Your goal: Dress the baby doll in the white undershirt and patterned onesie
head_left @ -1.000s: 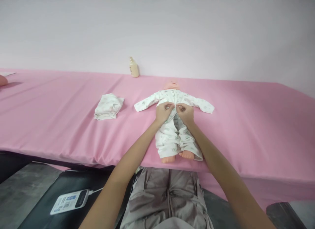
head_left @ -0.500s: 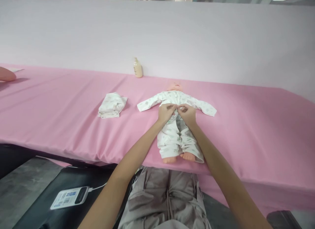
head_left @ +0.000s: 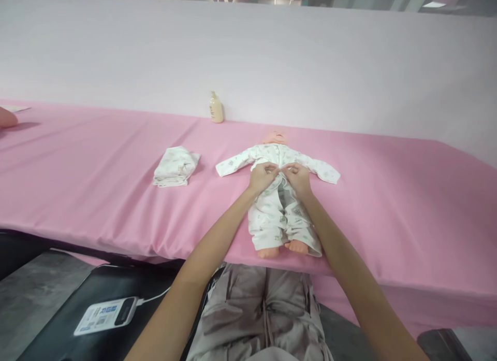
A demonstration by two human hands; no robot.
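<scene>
A baby doll (head_left: pixel 276 137) lies on its back on the pink table (head_left: pixel 97 185), dressed in a white printed romper (head_left: pixel 267 221). The doll's sleeves are spread to both sides and its bare feet point toward me at the table's front edge. My left hand (head_left: pixel 261 176) pinches the left edge of the romper's front opening at the doll's waist. My right hand (head_left: pixel 298 177) pinches the right edge, fingertips almost touching the left hand's. Below my hands the front of the romper gapes open.
A folded white garment (head_left: pixel 175 167) lies to the left of the doll. A small cream bottle (head_left: pixel 216 107) stands at the back by the pale wall. A white device with a cable (head_left: pixel 104 315) lies on a black surface below the table. Someone else's hand (head_left: pixel 6 117) shows at the far left.
Both hands stay pinched on the romper's front edges at the waist, with only small finger movement. The view has shifted slightly.
</scene>
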